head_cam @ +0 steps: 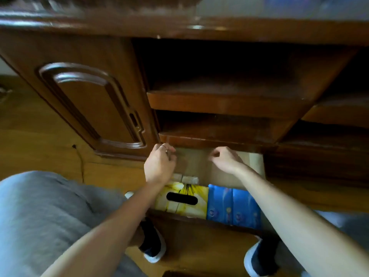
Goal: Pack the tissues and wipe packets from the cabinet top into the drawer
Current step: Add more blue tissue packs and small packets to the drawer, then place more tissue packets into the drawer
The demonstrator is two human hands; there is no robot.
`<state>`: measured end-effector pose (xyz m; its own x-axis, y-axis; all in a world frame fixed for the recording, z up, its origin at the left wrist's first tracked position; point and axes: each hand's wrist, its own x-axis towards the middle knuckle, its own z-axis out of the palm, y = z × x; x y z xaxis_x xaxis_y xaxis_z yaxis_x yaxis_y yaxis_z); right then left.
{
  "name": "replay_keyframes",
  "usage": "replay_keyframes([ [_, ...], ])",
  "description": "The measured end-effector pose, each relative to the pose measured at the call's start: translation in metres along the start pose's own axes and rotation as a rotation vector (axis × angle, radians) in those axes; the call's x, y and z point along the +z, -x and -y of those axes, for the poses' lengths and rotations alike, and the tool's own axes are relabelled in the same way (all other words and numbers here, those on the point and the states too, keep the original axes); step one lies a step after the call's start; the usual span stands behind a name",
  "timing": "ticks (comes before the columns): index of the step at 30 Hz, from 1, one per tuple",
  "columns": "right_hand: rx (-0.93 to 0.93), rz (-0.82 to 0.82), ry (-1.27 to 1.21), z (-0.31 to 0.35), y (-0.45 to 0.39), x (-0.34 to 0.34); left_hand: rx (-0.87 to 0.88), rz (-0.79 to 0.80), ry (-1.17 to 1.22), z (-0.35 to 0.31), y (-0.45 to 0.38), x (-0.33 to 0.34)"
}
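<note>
The bottom drawer [196,164] of the wooden cabinet is pulled out toward me. At its front lies a yellow tissue box [180,198] with a dark oval slot, and beside it on the right are blue wipe packets [233,206]. Two small beige packets [186,179] sit just behind the yellow box. My left hand [159,163] is over the drawer's back left corner with its fingers curled in. Over the back middle, my right hand [224,159] also has its fingers curled. I see nothing held in either hand.
Two open shelves [219,100] sit above the drawer, with a closed panelled cabinet door [93,104] to the left. The cabinet top edge [179,27] runs blurred across the top. My grey-clad knee [40,216] and dark shoes [152,244] are on the wooden floor.
</note>
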<state>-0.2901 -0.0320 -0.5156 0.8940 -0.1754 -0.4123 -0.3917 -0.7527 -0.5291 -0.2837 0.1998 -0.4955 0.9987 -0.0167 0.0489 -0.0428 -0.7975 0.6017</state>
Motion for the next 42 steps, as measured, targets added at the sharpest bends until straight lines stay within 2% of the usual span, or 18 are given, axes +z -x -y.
replay_keyframes([
  [3,-0.245,-0.246,-0.056,0.033,0.041,-0.080,0.210,-0.147,0.062,-0.054,-0.020,-0.047],
  [6,-0.492,-0.591,-0.075,0.070,0.085,-0.160,0.437,-0.302,0.098,-0.111,-0.045,-0.104],
  [8,-0.630,-0.863,0.011,0.091,0.103,-0.209,0.550,-0.415,0.092,-0.146,-0.062,-0.139],
  [10,-0.657,-1.062,0.151,0.106,0.108,-0.254,0.609,-0.476,0.076,-0.177,-0.079,-0.166],
  [11,-0.614,-1.055,0.222,0.111,0.106,-0.273,0.623,-0.469,0.060,-0.190,-0.088,-0.176],
  [15,-0.330,-0.700,0.451,0.108,0.085,-0.312,0.642,-0.360,-0.032,-0.222,-0.122,-0.190],
  [21,-0.422,-0.825,0.636,0.119,0.062,-0.333,0.641,-0.229,-0.131,-0.257,-0.178,-0.182],
  [25,-0.437,-0.785,0.546,0.123,0.035,-0.363,0.639,-0.144,-0.117,-0.291,-0.224,-0.168],
  [28,-0.424,-0.911,0.495,0.125,-0.004,-0.389,0.642,-0.095,-0.120,-0.316,-0.261,-0.149],
  [30,-0.325,-0.941,0.499,0.124,-0.036,-0.409,0.634,-0.062,-0.133,-0.329,-0.281,-0.133],
  [33,-0.055,-0.780,0.480,0.118,-0.077,-0.439,0.654,-0.052,-0.146,-0.342,-0.304,-0.108],
  [34,-0.043,-0.715,0.508,0.117,-0.087,-0.444,0.703,-0.106,-0.160,-0.346,-0.309,-0.103],
  [35,-0.103,-0.669,0.517,0.117,-0.096,-0.446,0.777,-0.177,-0.181,-0.350,-0.313,-0.099],
  [37,-0.350,-0.586,0.329,0.121,-0.104,-0.439,0.935,-0.262,-0.210,-0.358,-0.319,-0.093],
  [39,-0.534,-0.555,0.163,0.126,-0.109,-0.433,0.980,-0.176,-0.254,-0.361,-0.327,-0.086],
  [41,-0.558,-0.705,0.159,0.122,-0.115,-0.443,0.886,0.007,-0.325,-0.362,-0.336,-0.079],
  [42,-0.500,-0.796,0.170,0.117,-0.119,-0.454,0.842,0.055,-0.337,-0.362,-0.340,-0.077],
])
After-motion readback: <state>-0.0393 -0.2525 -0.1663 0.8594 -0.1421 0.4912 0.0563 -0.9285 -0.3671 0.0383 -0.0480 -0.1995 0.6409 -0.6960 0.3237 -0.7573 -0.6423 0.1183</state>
